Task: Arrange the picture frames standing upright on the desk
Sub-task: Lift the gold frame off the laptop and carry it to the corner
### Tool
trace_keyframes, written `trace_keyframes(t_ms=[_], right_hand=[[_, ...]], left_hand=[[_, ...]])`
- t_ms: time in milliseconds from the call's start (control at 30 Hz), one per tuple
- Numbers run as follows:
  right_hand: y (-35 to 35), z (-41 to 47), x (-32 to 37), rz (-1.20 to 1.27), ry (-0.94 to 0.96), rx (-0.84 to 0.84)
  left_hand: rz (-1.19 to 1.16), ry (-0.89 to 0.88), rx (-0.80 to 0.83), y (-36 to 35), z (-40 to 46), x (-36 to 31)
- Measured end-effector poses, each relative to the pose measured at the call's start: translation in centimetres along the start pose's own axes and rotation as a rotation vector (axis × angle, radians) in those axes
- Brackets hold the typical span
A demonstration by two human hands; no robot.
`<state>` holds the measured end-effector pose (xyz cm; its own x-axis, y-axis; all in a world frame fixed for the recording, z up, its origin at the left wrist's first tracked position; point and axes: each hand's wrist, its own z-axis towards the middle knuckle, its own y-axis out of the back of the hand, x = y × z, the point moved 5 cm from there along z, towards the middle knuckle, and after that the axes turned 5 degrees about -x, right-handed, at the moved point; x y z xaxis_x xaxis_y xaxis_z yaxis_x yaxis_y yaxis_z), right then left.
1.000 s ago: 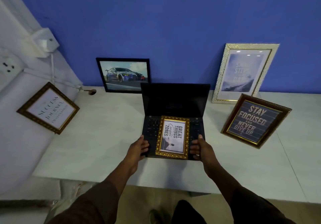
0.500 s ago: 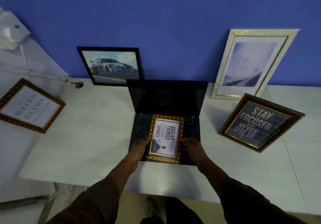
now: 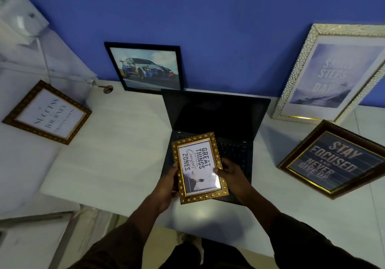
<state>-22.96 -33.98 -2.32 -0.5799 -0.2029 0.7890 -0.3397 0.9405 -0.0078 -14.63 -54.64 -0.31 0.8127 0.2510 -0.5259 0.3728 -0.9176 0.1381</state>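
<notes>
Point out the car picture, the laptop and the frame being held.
car picture (image 3: 149, 68), head view, on the car.
laptop (image 3: 216, 114), head view, on its dark screen.
held frame (image 3: 196, 164), head view, on the printed words.

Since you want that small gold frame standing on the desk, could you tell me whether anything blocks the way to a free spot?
Yes, directly below: the gold frame, held by the left hand and right hand, hangs over the open laptop. Bare desk to the laptop's left is unobstructed.
</notes>
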Motion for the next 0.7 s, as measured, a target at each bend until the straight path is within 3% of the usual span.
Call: trace_keyframes(t_ms=[300, 433, 567, 700], right_hand=[[-6.6, 1.0, 9.8, -0.144, 0.202, 0.224], [-10.7, 0.8, 13.0, -0.173, 0.218, 0.374], [-15.0, 1.1, 15.0, -0.207, 0.206, 0.476], [-18.0, 2.4, 16.4, -0.142, 0.151, 0.440]], left_hand=[[-0.308, -0.150, -0.126, 8.6, -2.1, -3.8], [-0.513, -0.204, -0.099, 12.3, -3.0, -5.6], [-0.847, -0.149, 0.056, 16.0, -3.3, -6.3], [-0.880, -0.141, 0.245, 18.8, -3.2, -6.6]])
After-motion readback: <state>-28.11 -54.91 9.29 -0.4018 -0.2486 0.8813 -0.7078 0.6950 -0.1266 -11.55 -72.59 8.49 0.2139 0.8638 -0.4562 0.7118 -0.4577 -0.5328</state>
